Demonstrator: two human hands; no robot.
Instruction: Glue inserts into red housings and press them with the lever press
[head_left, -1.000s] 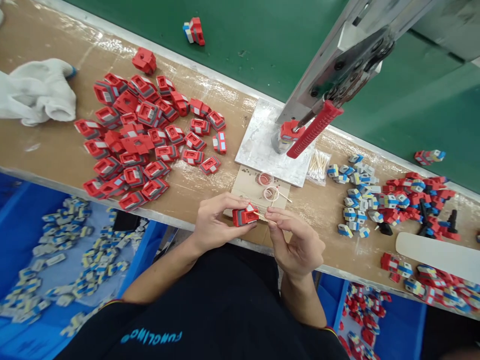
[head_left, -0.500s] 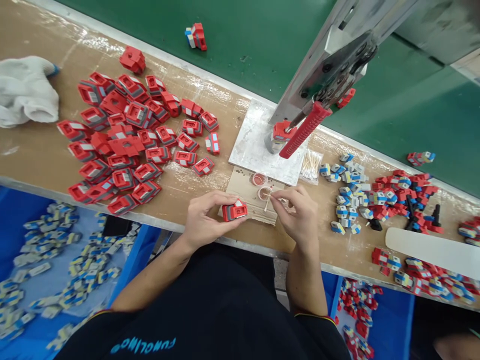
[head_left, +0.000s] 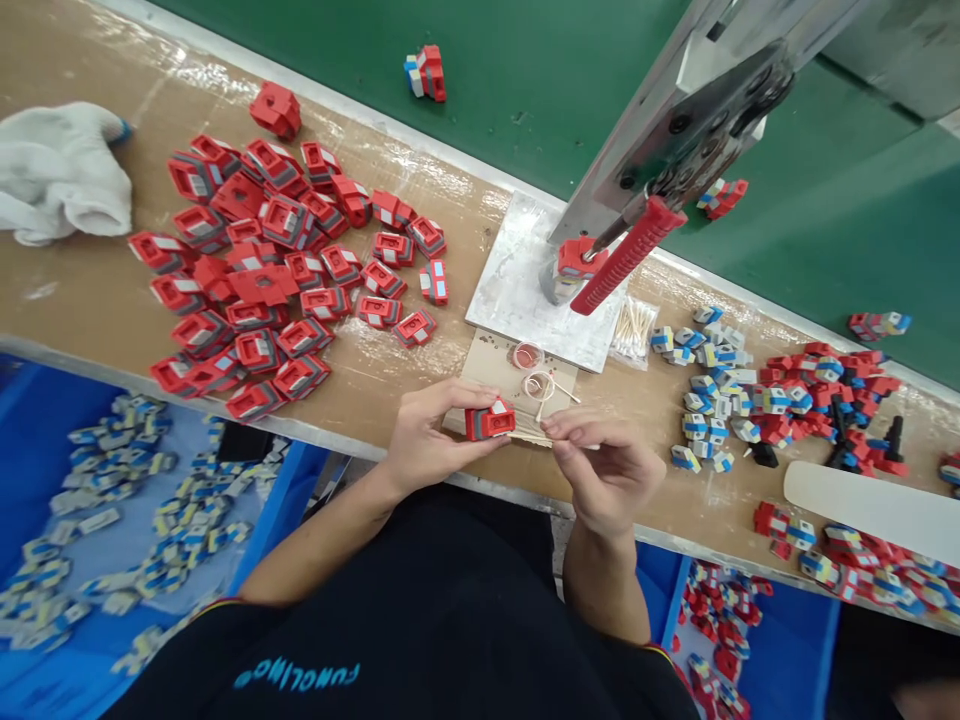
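My left hand (head_left: 427, 440) is closed around a red and grey toy part (head_left: 490, 421), its hollow side facing me. To its right, my right hand (head_left: 611, 465) pinches a thin cotton swab (head_left: 531, 436), which points left at the toy part; whether its tip touches cannot be made out. Just beyond my hands, two small round cups (head_left: 528, 356) with reddish contents sit on a piece of cardboard (head_left: 484, 362). Another swab (head_left: 564, 392) lies by the nearer cup.
Many similar red parts (head_left: 259, 285) are heaped at left, near a white glove (head_left: 67, 175). Ahead stands a press with a red handle (head_left: 630, 255); a bag of swabs (head_left: 634, 328) lies beside its plate. White-blue pieces (head_left: 701, 408) and red assemblies fill the right. Blue bins (head_left: 277, 500) stand below.
My right hand has moved from over the nearer cup down towards me, with its swab now lying flatter and aimed at the toy part. The left hand keeps its hold.
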